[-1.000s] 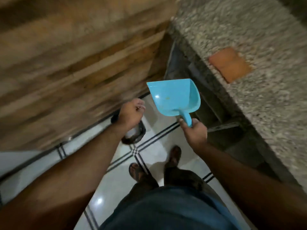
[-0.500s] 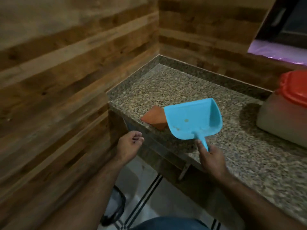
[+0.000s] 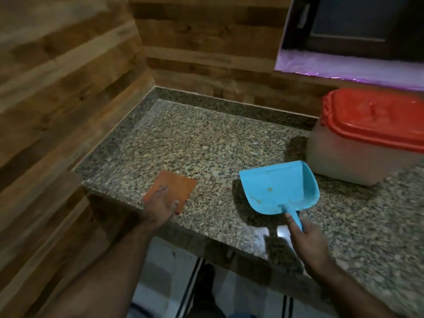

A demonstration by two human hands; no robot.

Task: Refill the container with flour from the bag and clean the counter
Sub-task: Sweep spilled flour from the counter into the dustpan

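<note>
Left hand (image 3: 160,204) has dropped onto the orange cloth (image 3: 171,191); no readable writing.

Wood-plank walls (image 3: 68,92) meet in a corner, with a dark window (image 3: 358,21) above a purple-lit sill (image 3: 344,70).

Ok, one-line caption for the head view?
Left hand rests on an orange cloth while right hand holds a blue dustpan on the granite counter beside a red-lidded container.

We see the container (image 3: 358,154) cut off by the right frame edge — its far end is lost. Our left hand (image 3: 160,204) covers the near corner of the orange cloth (image 3: 177,187). Our right hand (image 3: 306,239) hides the dustpan (image 3: 278,188) handle's end.
</note>
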